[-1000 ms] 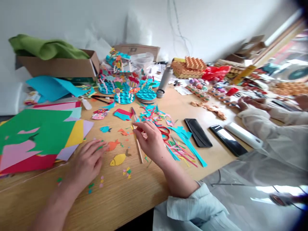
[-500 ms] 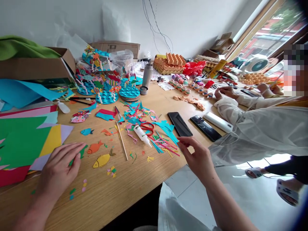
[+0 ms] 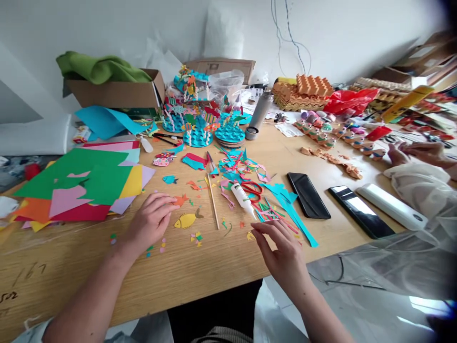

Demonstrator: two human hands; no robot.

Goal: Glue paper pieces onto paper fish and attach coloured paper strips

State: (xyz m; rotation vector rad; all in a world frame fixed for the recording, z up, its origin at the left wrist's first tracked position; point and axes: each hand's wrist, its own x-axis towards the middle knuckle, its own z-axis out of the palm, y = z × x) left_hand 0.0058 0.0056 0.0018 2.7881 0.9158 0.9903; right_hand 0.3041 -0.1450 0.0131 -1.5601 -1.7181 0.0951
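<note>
My left hand (image 3: 150, 221) lies flat on the wooden table (image 3: 71, 267), fingertips beside an orange paper cutout (image 3: 181, 200) and holding nothing. A yellow paper fish (image 3: 185, 220) sits just right of it. My right hand (image 3: 282, 247) hovers at the near edge of a pile of coloured paper scraps (image 3: 235, 174), fingers apart and empty. Closest to it are thin pink and teal paper strips (image 3: 271, 214) and a white glue bottle (image 3: 242, 200). A thin wooden stick (image 3: 213, 207) lies between my hands.
Stacked coloured paper sheets (image 3: 82, 183) lie at left. Teal paper-craft waves (image 3: 230, 133) stand behind the scraps. Two black phones (image 3: 309, 202) and a white tube (image 3: 391, 206) lie right, near a co-worker's hand (image 3: 416, 155) and translucent sleeve (image 3: 417, 181).
My right hand has left the wooden stick and moved right toward the table's near edge. The glue bottle now lies on the scraps. My left hand has shifted toward the orange cutout.
</note>
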